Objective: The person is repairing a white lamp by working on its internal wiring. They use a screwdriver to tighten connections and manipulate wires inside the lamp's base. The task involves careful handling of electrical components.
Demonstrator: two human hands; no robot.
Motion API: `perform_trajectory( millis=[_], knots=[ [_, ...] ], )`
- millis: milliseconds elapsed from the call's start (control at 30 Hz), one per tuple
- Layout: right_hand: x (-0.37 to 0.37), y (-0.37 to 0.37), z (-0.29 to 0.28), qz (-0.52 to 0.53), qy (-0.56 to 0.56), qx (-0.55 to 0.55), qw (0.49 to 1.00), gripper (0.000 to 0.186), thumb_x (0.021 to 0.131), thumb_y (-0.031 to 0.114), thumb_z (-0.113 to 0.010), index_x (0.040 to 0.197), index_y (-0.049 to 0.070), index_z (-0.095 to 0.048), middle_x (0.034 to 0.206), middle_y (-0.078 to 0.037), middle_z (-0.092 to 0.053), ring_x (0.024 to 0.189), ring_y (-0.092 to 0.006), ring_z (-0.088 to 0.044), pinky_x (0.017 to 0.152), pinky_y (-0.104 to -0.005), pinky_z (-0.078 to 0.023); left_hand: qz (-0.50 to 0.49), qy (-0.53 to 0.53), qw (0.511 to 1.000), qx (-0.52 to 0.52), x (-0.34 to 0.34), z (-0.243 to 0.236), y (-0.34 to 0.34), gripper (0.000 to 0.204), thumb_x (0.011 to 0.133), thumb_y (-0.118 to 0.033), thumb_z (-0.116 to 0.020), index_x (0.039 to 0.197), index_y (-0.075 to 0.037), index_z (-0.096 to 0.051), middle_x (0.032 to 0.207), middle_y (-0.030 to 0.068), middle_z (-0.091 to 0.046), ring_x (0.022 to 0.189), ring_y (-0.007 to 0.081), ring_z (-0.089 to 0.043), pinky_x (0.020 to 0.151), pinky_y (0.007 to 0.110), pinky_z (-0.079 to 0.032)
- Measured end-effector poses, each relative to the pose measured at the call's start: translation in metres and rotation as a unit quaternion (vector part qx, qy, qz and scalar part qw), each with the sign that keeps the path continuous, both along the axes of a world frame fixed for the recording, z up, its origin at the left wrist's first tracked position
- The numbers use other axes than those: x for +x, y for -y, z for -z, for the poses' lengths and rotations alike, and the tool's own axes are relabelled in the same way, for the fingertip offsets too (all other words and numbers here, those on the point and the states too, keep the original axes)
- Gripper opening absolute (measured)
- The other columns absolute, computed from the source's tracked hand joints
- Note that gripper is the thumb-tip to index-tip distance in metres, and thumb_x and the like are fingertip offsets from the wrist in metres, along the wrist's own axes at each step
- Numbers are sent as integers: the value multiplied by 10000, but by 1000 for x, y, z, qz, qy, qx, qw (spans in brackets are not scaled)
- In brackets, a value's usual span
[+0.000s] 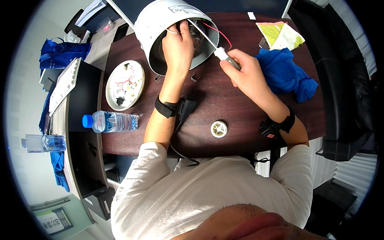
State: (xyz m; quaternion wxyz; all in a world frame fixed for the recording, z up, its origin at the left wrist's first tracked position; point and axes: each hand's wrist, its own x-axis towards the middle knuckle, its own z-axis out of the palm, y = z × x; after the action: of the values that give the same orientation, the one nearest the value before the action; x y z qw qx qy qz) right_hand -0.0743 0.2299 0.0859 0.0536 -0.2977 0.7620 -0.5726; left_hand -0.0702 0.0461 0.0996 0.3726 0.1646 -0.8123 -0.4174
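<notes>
The left hand (178, 44) reaches into the open mouth of a white drum (160, 24) lying on its side at the far edge of the bench (224, 100), fingers curled on something inside, seemingly a wire. The right hand (242, 70) grips a screwdriver (212, 46), its shaft angled into the drum, where red wires (218, 34) show. Left of the drum lies a round plate (125, 85) with wiring; nearer, a water bottle (111, 121) and a small disc (219, 129). A blue cloth (286, 74) lies right.
</notes>
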Motion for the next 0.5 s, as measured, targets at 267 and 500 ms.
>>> perform_trajectory(
  millis=[267,500],
  knots=[
    [4,1,3,-18,27,-9,999,210,843,174,-624,818,-29,-574,551,-72,-530,493,-91,-493,456,-286,-375,-10,-17,999,-30,-3,4,2,284,948,-243,-478,1059,2,-570,658,155,-640,588,277,-652,569,364,-497],
    [3,3,4,-33,69,-13,997,204,855,174,-617,813,-20,-570,541,-41,-527,460,-84,-516,419,-270,-376,-19,-30,999,-36,3,-3,-2,284,941,-229,-493,1073,10,-571,810,219,-653,729,341,-661,648,383,-499]
  ],
)
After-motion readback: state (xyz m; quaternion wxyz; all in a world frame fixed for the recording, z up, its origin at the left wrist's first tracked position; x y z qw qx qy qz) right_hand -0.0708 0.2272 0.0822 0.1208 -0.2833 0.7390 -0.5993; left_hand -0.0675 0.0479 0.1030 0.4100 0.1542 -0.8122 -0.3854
